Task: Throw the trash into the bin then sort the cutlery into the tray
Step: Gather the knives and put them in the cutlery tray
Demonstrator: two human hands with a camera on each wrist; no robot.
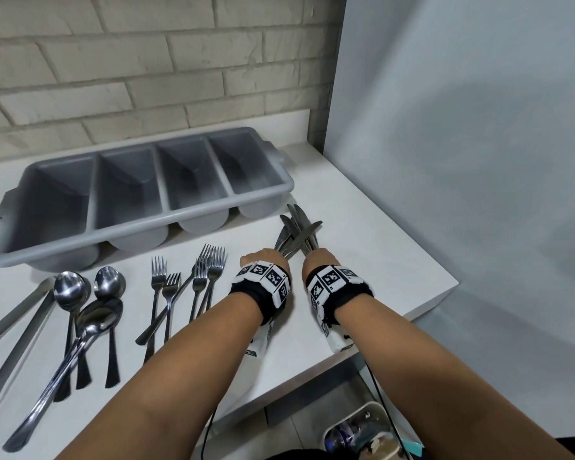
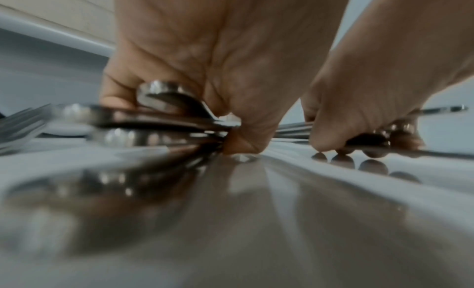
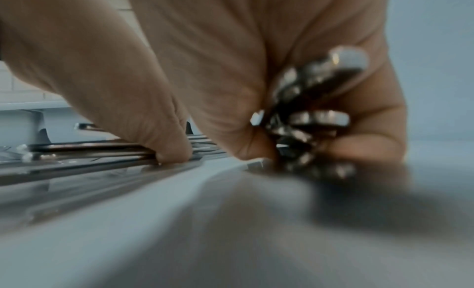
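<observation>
Several steel knives [image 1: 297, 229] lie fanned on the white counter [image 1: 362, 247], blades pointing toward the tray's right end. My left hand [image 1: 266, 257] and right hand [image 1: 319, 257] sit side by side over the handles. In the left wrist view my left hand [image 2: 225, 134] curls round several knife handles [image 2: 164, 97] just above the counter. In the right wrist view my right hand [image 3: 259, 150] grips a bunch of handle ends [image 3: 320, 118]. The grey four-compartment tray [image 1: 140, 237] stands behind, all compartments bare.
Several forks [image 1: 200, 277] lie left of my left hand, spoons [image 1: 90, 300] further left, and long tongs [image 1: 20, 327] at the far left. The counter's right edge [image 1: 429, 293] is near my right wrist. A white bin [image 1: 362, 433] with trash stands on the floor below.
</observation>
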